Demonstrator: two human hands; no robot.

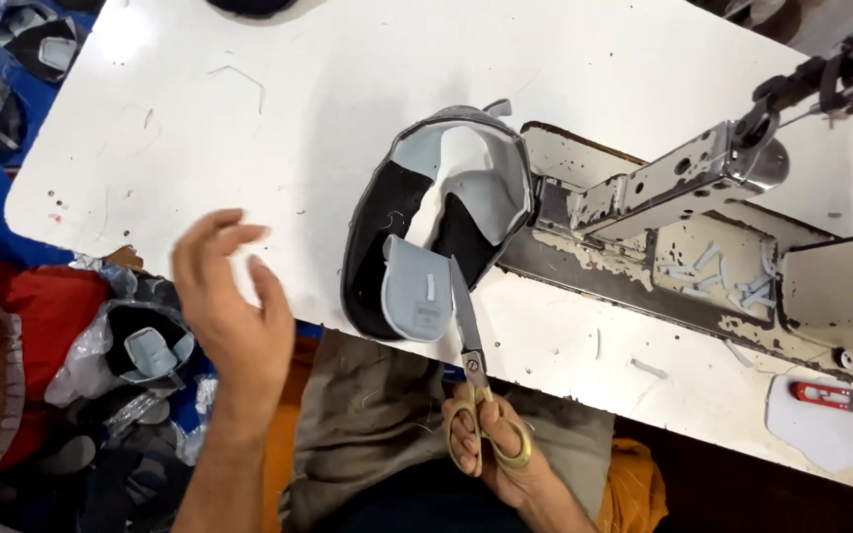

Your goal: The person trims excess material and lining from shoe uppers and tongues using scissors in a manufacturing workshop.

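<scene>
Trimming step: right hand (491, 439) grips scissors (468, 336), blades at the shoe upper (436, 222). Left hand (229, 306) spread, empty, above the worktop (249, 118); steadying the upper appears needed.

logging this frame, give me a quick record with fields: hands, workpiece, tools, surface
left hand: open, lifted off the table edge, holding nothing
right hand: fingers through the gold handles of the scissors
scissors: blades point at the grey tongue of the shoe upper
shoe upper: black and grey, lying on the white table against the sewing machine arm
other tool: red thread snips at the right
</scene>
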